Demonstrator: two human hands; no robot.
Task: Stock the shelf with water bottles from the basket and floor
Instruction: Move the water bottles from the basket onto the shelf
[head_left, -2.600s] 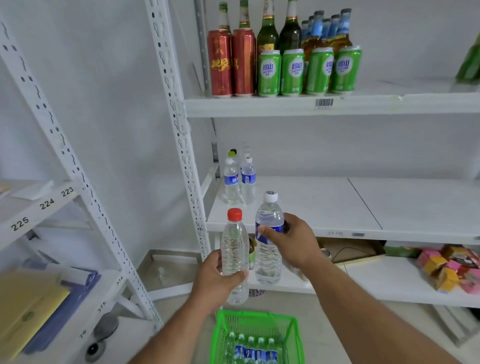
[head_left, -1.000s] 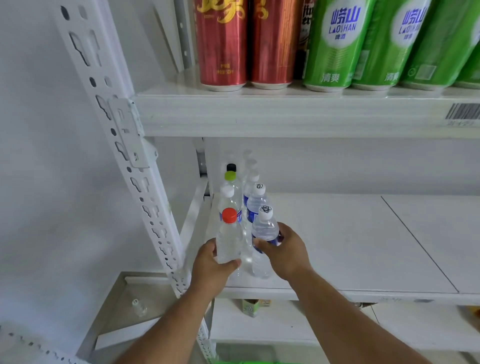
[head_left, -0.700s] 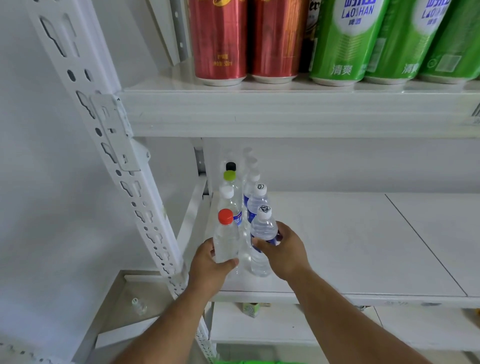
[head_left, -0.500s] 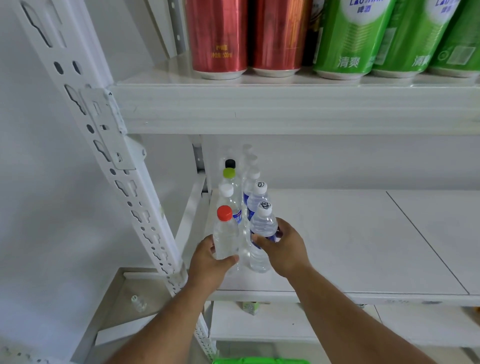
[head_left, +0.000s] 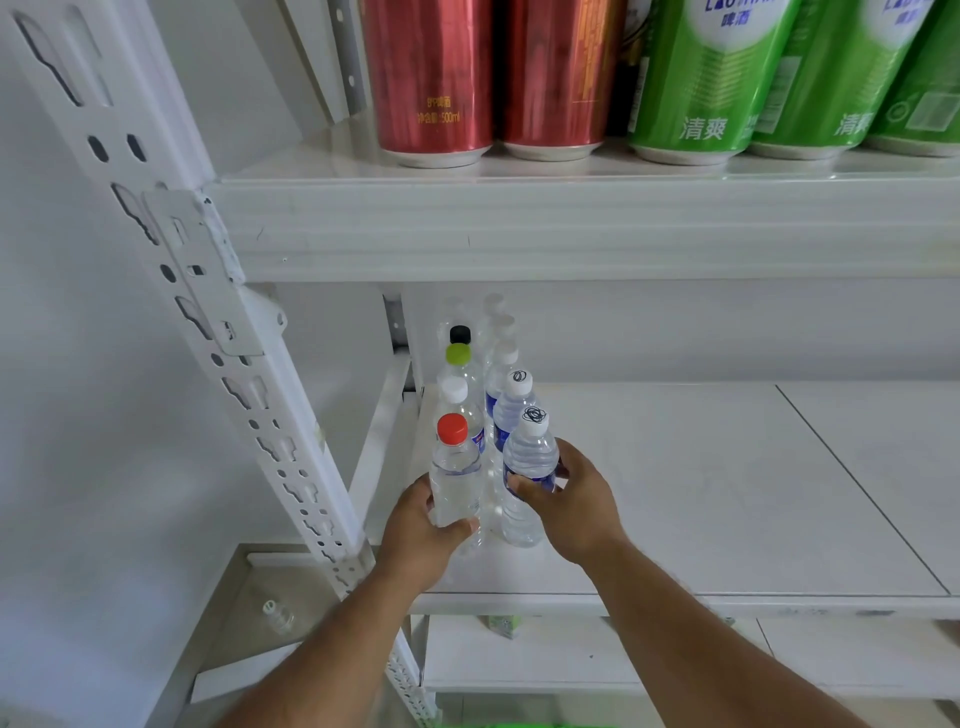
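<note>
We are setting two bottles at the front of the rows at the shelf's (head_left: 675, 493) nine o'clock end: our left hand (head_left: 423, 535) is gripping the red-capped bottle (head_left: 454, 483), our right hand (head_left: 569, 506) the white-capped bottle (head_left: 527, 467). Next we are likely releasing both upright.

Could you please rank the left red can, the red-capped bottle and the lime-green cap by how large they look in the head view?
1. left red can, though nearer the camera
2. red-capped bottle
3. lime-green cap
</note>
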